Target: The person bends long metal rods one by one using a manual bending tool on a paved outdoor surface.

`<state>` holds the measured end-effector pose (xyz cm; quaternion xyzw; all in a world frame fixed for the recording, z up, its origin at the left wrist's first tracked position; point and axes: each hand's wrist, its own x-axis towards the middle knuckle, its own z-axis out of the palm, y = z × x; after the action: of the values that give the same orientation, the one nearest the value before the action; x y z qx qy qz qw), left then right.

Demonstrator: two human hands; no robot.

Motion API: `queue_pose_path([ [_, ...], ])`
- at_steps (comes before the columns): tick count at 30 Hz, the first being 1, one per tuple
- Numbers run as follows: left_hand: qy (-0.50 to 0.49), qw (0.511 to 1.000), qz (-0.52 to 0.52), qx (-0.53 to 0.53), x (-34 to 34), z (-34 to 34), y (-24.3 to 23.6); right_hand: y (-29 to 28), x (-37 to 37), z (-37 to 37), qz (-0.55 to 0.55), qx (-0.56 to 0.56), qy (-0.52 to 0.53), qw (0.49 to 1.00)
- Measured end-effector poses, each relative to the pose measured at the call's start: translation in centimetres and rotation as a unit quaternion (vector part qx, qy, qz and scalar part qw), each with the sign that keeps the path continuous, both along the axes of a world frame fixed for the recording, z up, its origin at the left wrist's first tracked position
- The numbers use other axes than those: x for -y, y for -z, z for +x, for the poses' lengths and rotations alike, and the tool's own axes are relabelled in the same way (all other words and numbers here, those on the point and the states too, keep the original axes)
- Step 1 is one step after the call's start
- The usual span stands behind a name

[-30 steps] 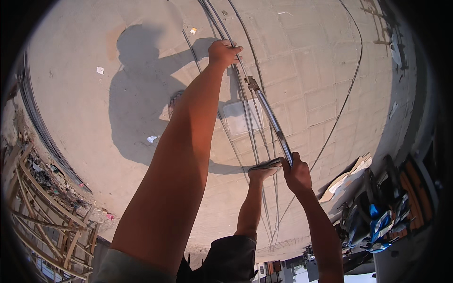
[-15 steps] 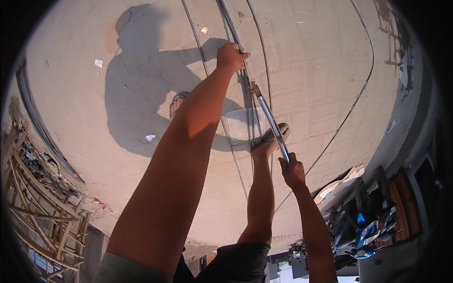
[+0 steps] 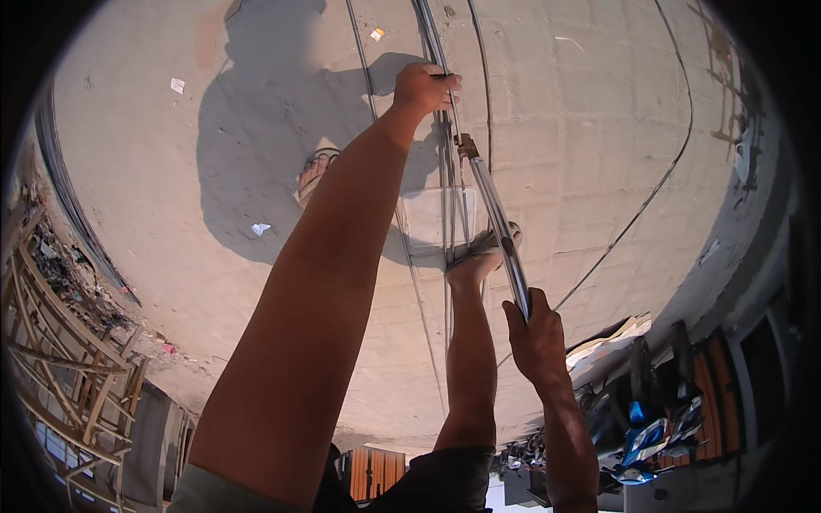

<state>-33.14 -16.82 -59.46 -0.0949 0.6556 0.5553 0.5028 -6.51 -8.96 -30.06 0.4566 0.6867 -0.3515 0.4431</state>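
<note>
My left hand (image 3: 425,90) is closed around one or more long dark steel rods (image 3: 432,34) near the top middle. Its fingertips are partly hidden behind the rods. Lower right, my right hand (image 3: 539,342) grips the near end of a shiny metal pipe (image 3: 494,201). At its far end, the pipe carries a rusty brown metal head (image 3: 466,145), which lies against or very close to a rod just below my left hand. Several rods run on past a pale rectangular slab (image 3: 428,214) toward my sandalled right foot (image 3: 479,261).
My left foot (image 3: 316,171) stands on the sunlit concrete ground (image 3: 590,171). A thin dark rod or cable (image 3: 654,192) curves along the right. Wooden frames (image 3: 77,376) and rubble (image 3: 68,274) lie at left; a blue-and-white motorbike (image 3: 641,440) stands lower right. Paper scraps (image 3: 261,230) dot the ground.
My right hand and the pipe's near end have come slightly closer to me. My left hand stays on the rods, a little higher in view. The shadow has shifted upward.
</note>
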Motion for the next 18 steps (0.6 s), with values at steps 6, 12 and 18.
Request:
queue_pose_path([
  [6,-0.026,1.0,-0.002,0.008,-0.9,0.5,0.8,-1.7,-0.8,-4.1,0.016,0.001,-0.017,1.0],
  [12,-0.034,0.999,0.009,0.006,-2.3,1.2,0.5,-1.5,0.4,-3.1,0.041,-0.047,0.029,0.998],
  [18,-0.015,1.0,0.02,0.013,-1.9,0.5,0.5,-1.6,-2.5,-4.0,0.011,-0.036,0.004,0.999],
])
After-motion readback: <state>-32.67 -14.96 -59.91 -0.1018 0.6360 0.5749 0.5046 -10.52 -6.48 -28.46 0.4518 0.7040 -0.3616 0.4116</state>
